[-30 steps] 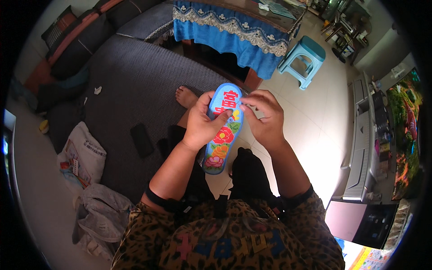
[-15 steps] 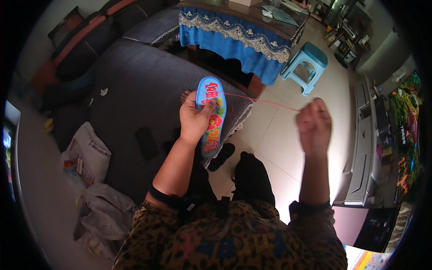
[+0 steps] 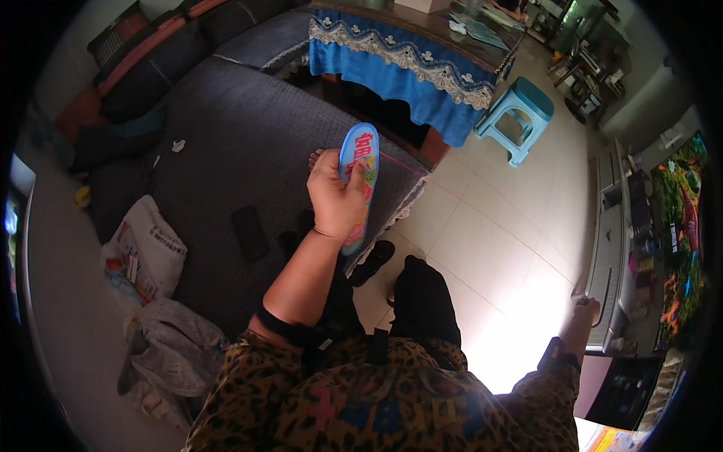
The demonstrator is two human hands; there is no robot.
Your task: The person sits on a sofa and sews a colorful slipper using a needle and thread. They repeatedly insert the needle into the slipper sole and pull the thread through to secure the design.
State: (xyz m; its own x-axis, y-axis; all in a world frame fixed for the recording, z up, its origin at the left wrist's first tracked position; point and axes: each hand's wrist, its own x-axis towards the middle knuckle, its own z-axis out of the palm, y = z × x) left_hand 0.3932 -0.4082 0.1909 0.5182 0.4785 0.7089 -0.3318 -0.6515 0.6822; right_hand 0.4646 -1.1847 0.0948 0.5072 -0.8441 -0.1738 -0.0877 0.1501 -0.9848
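Observation:
My left hand [image 3: 336, 197] is closed round the middle of a blue shoe insole [image 3: 364, 140], thumb on its face. Red characters and colourful flowers decorate that face, partly hidden under the fingers. A thin red thread [image 3: 404, 167] leaves the insole near its upper end and stretches toward the lower right, growing too faint to follow all the way. Far out at the right, beside the grey cabinet, my right hand [image 3: 588, 309] is closed at the thread's far end. Whether a needle is between those fingers is too small to see.
A dark grey padded sofa [image 3: 226, 135] lies under and left of the insole, with a black phone-like slab [image 3: 249, 233] on it. A white bag [image 3: 154, 252] stands left. Ahead are a table with a blue cloth [image 3: 361, 71] and a blue stool [image 3: 520, 113]; a grey cabinet [image 3: 602, 248] lines the right.
My right hand has swung far to the right and down toward my side, drawing the red thread out longer. The insole has turned slightly edge-on in my left hand.

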